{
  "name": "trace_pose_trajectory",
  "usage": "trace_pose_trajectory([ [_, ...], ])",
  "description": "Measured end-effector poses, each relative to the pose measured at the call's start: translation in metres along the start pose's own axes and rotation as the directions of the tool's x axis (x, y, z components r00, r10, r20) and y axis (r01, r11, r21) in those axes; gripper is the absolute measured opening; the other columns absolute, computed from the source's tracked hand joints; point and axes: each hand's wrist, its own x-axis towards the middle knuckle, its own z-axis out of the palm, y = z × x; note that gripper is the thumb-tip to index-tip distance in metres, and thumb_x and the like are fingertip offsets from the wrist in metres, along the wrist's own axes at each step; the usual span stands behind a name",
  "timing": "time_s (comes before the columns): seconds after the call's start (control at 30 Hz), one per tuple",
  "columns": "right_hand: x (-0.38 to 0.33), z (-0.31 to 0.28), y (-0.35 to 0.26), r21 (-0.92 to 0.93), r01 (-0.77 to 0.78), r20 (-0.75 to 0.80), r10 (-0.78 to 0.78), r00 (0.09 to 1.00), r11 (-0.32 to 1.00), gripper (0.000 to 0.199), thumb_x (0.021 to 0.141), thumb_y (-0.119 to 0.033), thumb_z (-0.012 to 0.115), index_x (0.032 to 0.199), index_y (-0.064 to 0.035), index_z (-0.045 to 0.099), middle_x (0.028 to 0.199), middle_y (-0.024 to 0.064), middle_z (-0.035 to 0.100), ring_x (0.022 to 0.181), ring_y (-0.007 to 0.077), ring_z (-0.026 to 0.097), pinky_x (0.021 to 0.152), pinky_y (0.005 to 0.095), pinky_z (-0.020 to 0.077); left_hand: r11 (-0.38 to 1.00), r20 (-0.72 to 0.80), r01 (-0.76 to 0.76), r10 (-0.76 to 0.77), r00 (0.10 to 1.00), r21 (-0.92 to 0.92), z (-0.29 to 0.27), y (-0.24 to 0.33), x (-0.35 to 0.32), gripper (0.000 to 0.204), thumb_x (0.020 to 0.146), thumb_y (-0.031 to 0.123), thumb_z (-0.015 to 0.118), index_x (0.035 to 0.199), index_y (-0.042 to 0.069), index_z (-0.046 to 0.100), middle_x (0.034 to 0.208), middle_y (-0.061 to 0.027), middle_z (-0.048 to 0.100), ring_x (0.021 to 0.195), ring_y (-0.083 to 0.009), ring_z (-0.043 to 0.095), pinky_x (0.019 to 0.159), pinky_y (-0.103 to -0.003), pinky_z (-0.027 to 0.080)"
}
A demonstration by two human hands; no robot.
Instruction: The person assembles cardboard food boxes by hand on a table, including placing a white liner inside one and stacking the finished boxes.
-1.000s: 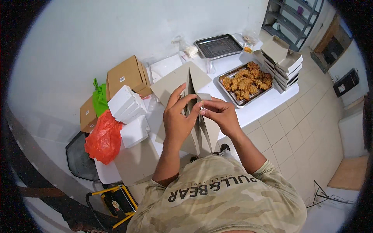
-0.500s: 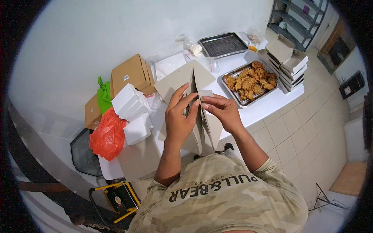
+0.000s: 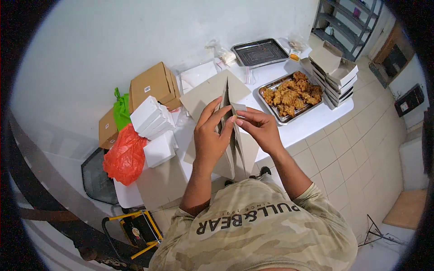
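Note:
Between my hands a thin grey-brown cardboard box blank [image 3: 240, 156] stands nearly edge-on, its panels slightly apart. My left hand [image 3: 209, 137] is closed on its left side, thumb and fingers pinching near the upper middle. My right hand [image 3: 261, 133] pinches a small flap [image 3: 239, 107] on the right side, its fingertips close to the left thumb. Part of the blank is hidden behind the fingers. Under and beyond it, another flat cardboard sheet [image 3: 205, 90] lies on the white table [image 3: 294, 135].
Right of my hands sits a metal tray of fried chicken [image 3: 291, 97], with stacked open boxes [image 3: 332, 74] beyond it. An unloaded dark tray [image 3: 260, 52] lies at the back. To the left are white boxes [image 3: 153, 122], brown cartons [image 3: 153, 88] and a red plastic bag [image 3: 124, 156].
The flap under my right fingers has tilted slightly, and the blank's lower end has shifted a little to the left. Both hands keep their pinch in almost the same place.

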Motion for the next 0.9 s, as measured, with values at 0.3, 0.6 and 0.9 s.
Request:
trace_pose_trajectory([
  [0.3,-0.0035,-0.0007,0.0017,-0.032,0.017,-0.017,-0.018,1.0,0.999,0.026,0.074,-0.015,0.066,0.097,-0.0021,0.062,0.105,0.018,0.057,0.089,0.0169,0.057,0.077,0.0269,0.0457,1.0,-0.005,-0.028,0.028,1.0,0.004,-0.0002,0.0028,-0.0017,0.023,0.074,0.009,0.062,0.097,0.005,0.062,0.114,-0.0117,0.052,0.105,-0.0248,0.05,0.089,-0.034,0.038],
  [0.6,-0.004,-0.0021,0.0023,-0.052,0.027,-0.001,-0.027,1.0,0.998,0.026,0.074,-0.015,0.066,0.097,-0.0032,0.063,0.102,0.019,0.057,0.089,0.0178,0.057,0.077,0.0271,0.0458,1.0,-0.01,-0.027,0.026,1.0,-0.01,0.0008,0.0014,-0.0048,0.023,0.074,0.008,0.06,0.097,0.004,0.061,0.114,-0.0114,0.053,0.102,-0.024,0.052,0.088,-0.033,0.039],
  [0.9,-0.006,0.004,-0.0046,-0.298,0.271,-0.032,-0.293,0.956,0.915,0.02,0.072,-0.01,0.065,0.091,-0.0031,0.065,0.089,0.0133,0.063,0.093,0.0231,0.059,0.079,0.0304,0.0465,0.999,-0.012,-0.034,0.034,0.999,-0.007,-0.0001,0.0019,-0.0048,0.023,0.075,0.006,0.059,0.098,0.003,0.061,0.113,-0.0121,0.053,0.102,-0.0235,0.053,0.087,-0.033,0.04],
])
